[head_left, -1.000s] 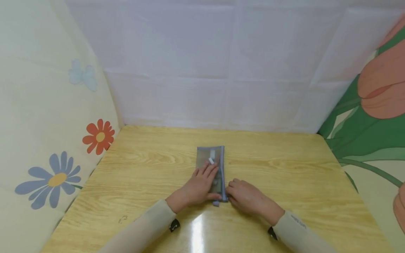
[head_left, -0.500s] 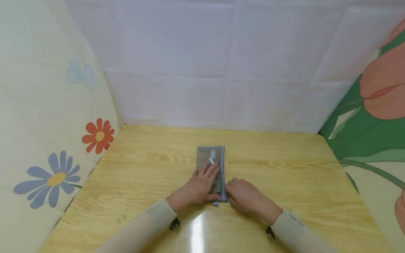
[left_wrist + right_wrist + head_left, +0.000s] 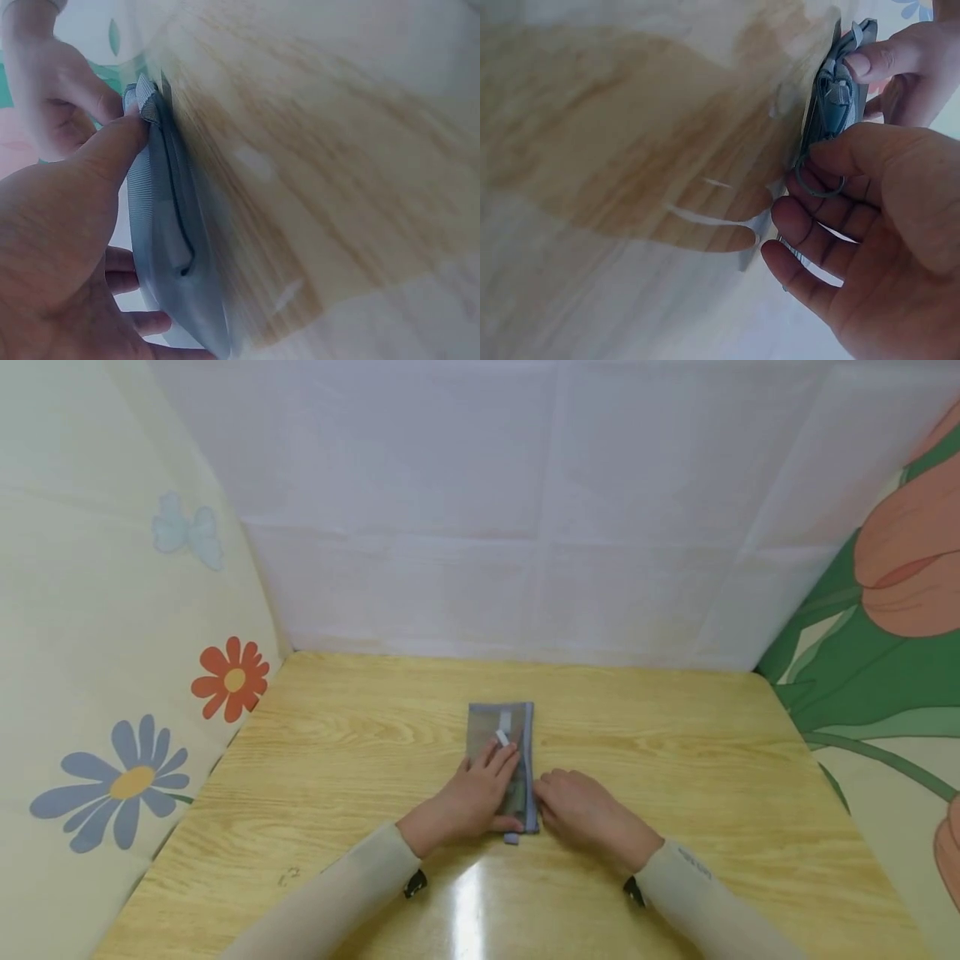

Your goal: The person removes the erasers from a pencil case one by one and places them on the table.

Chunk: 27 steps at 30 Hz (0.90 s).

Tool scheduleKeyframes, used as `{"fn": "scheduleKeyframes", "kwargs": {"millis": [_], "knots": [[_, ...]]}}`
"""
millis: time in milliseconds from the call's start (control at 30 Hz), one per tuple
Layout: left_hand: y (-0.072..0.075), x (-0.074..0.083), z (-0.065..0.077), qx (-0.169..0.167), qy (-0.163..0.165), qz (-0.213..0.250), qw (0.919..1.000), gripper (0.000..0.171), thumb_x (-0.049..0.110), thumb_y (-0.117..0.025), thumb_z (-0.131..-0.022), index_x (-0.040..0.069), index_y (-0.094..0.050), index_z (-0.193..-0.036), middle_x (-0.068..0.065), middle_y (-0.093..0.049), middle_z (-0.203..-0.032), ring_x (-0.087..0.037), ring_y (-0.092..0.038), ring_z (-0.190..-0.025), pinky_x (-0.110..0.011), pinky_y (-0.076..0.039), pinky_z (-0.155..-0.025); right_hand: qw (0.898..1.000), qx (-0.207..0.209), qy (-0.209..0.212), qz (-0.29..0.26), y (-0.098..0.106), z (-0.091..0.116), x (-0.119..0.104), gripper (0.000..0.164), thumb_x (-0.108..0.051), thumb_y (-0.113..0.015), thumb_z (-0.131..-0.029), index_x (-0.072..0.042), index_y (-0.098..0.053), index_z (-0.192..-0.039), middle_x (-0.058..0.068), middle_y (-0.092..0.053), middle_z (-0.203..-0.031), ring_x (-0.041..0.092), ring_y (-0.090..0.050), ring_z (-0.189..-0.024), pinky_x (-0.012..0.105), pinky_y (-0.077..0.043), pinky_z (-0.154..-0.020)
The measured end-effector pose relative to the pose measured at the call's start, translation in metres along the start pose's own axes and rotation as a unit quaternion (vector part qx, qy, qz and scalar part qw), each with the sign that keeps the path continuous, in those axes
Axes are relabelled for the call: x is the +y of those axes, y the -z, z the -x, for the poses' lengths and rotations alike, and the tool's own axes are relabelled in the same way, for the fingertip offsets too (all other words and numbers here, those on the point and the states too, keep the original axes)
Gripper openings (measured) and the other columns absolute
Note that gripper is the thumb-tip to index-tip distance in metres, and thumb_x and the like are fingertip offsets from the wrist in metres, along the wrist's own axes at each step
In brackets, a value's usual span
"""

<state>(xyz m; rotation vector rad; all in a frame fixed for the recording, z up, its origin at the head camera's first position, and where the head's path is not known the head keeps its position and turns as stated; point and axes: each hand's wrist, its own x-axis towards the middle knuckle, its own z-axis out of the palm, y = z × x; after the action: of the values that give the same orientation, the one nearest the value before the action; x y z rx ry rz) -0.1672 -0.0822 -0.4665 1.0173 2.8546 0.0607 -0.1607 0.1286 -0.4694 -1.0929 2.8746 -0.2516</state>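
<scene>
A see-through zip pouch [image 3: 482, 727] with blue-grey edging lies flat on the table, its long zipped side to the right. My left hand [image 3: 468, 797] rests on top with fingers spread over the mesh, the thumb pressing near the closest corner. Along the right edge, my right hand [image 3: 588, 810] pinches the zipper pull between thumb and index finger. A thin cord loop [image 3: 821, 196] hangs from that pinch in the right wrist view; the pull itself is mostly covered by the fingers. Some small contents show dimly through the mesh, too unclear to name.
The wood-grain table [image 3: 360, 727] extends around the pouch. A white sheet [image 3: 420, 510] hangs behind it, with flower-printed cloths at left and right. A small fabric tab [image 3: 512, 838] sticks out from the pouch's near end.
My right hand has slid slightly away from me along the pouch's right edge. The left hand stays in place on the pouch.
</scene>
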Motion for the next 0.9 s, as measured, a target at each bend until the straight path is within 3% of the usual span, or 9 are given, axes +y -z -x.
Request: {"fn": "scheduleKeyframes", "kwargs": {"millis": [267, 500, 733, 900], "knots": [[-0.001, -0.001, 0.0, 0.001, -0.004, -0.001, 1.0, 0.109, 0.073, -0.059, -0.084, 0.001, -0.024, -0.158, -0.017, -0.021, -0.166, -0.045, -0.022, -0.15, -0.064, -0.042, -0.102, 1.0, -0.016, -0.014, -0.007, 0.001, -0.002, 0.003, 0.01, -0.019, -0.064, -0.097, -0.011, -0.069, -0.101, 0.001, -0.066, -0.088, 0.018, -0.062, -0.083, 0.039, -0.054, -0.081], [0.0, -0.002, 0.0, 0.001, -0.007, -0.01, 0.9999, 0.109, 0.074, -0.058, -0.084, 0.001, -0.024, -0.158, -0.016, -0.022, -0.166, -0.044, -0.023, -0.149, -0.062, -0.043, -0.102, 1.0, 0.009, 0.001, -0.013, 0.0, -0.005, 0.009, 0.01, -0.016, -0.066, -0.094, -0.009, -0.07, -0.1, 0.004, -0.067, -0.088, 0.02, -0.063, -0.081, 0.038, -0.054, -0.077], [0.0, -0.002, 0.0, 0.0, -0.006, -0.011, 0.9999, 0.109, 0.074, -0.057, -0.085, 0.001, -0.024, -0.158, -0.016, -0.021, -0.167, -0.044, -0.023, -0.15, -0.062, -0.043, -0.102, 0.999, 0.034, 0.019, -0.025, 0.0, -0.005, 0.015, 0.005, -0.015, -0.071, -0.089, -0.012, -0.071, -0.093, -0.001, -0.06, -0.083, 0.014, -0.053, -0.073, 0.029, -0.048, -0.066], [-0.001, -0.003, 0.0, 0.003, -0.005, -0.006, 1.0, 0.109, 0.074, -0.057, -0.085, 0.002, -0.024, -0.158, -0.016, -0.022, -0.166, -0.044, -0.023, -0.15, -0.063, -0.043, -0.102, 0.999, 0.03, 0.017, -0.007, 0.0, -0.006, 0.016, 0.006, -0.02, -0.073, -0.089, -0.016, -0.073, -0.094, 0.001, -0.061, -0.091, 0.017, -0.052, -0.079, 0.031, -0.046, -0.069]]}}
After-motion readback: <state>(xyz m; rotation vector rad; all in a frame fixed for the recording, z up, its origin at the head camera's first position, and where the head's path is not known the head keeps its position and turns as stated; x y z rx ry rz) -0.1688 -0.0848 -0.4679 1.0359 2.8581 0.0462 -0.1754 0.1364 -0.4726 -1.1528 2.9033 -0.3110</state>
